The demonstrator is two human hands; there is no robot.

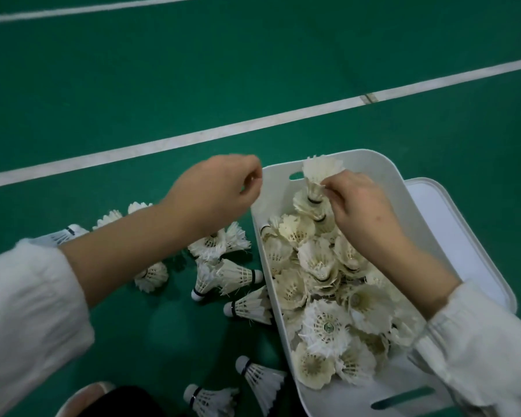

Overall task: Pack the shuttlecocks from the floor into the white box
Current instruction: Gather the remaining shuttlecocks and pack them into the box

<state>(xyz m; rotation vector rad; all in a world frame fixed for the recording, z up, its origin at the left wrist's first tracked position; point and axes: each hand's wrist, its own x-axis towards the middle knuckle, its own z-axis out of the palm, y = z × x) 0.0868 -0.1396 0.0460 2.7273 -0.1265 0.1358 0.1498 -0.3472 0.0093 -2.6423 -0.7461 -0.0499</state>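
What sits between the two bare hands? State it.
Head view: between left hand and right hand lie the white plastic box's far-left wall and the white feather shuttlecock the right pinches.

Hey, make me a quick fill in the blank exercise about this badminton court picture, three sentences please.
The right hand pinches a ___ over the white box.
The floor is ___ with white lines.
Loose shuttlecocks lie on the floor to the ___ of the box.
Missing: shuttlecock; green; left.
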